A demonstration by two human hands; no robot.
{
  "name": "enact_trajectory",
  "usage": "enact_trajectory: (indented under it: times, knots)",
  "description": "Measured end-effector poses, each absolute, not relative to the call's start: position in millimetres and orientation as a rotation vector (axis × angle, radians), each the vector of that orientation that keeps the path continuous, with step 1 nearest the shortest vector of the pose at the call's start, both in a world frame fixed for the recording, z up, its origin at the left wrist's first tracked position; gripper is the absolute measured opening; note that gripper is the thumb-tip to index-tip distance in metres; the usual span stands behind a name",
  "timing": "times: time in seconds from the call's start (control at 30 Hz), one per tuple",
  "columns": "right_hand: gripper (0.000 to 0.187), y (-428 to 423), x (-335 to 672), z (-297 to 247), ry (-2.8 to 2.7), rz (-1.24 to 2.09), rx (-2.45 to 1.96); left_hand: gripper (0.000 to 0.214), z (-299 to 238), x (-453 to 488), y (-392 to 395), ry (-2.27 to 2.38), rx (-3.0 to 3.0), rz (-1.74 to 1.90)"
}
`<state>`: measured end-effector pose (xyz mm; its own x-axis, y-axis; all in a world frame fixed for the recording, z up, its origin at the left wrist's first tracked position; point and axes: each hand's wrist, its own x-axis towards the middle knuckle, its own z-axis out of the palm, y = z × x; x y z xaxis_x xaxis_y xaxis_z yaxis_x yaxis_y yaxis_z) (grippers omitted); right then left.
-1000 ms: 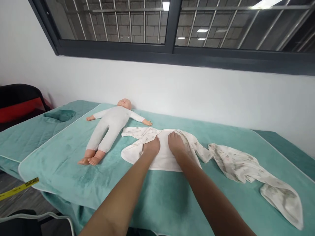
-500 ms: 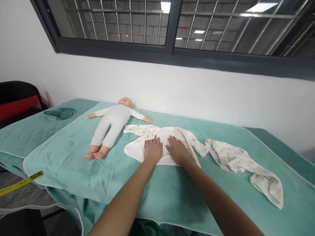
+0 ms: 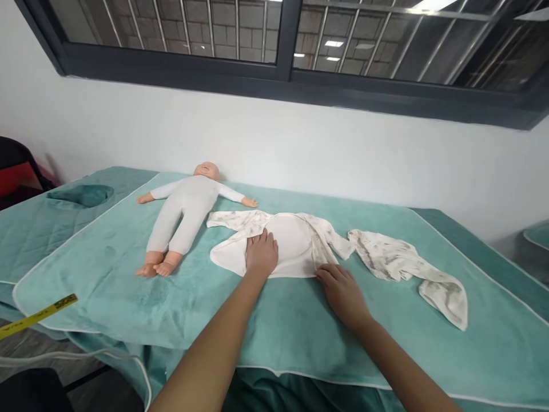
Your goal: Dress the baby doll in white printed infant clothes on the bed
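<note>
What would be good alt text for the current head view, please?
The left hand rests on a spread white shirt, and the right hand touches its near edge. A doll lies face up to the left and crumpled clothing to the right, all on a green sheet.

My right hand (image 3: 343, 290) has left the middle of the white baby top (image 3: 292, 240) and come to its near right corner, fingertips at the edge.

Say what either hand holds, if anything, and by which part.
The left hand lies flat on the spread garment, not gripping. The right hand touches its lower edge; whether it pinches cannot be told.
</note>
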<state>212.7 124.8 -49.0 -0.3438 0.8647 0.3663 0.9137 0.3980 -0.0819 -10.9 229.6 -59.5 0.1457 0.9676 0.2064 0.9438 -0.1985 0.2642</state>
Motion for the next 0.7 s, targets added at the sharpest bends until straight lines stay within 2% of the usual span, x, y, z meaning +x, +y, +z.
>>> enact_trajectory:
  times: [0.17,0.33,0.5,0.6,0.7]
  knots:
    - [0.024,123.4,213.6,-47.7,-2.38,-0.256,-1.483,0.043,-60.1,-11.4,229.5,1.956,2.337,0.559]
    - [0.019,123.1,220.9,-37.0,-2.281,0.009,-1.507,0.039,-61.8,-10.3,230.3,1.956,2.332,0.64]
    - [0.029,158.2,251.6,-21.3,-1.607,0.052,-2.032,0.036,-62.9,-10.4,231.2,1.936,2.298,0.687]
    - [0.036,180.1,265.6,-19.9,-1.472,0.127,-2.338,0.034,-63.5,-10.5,232.0,1.926,2.285,0.709]
    - [0.029,196.0,267.7,-25.2,-1.425,0.221,-2.253,0.033,-64.0,-10.4,232.8,1.925,2.28,0.726]
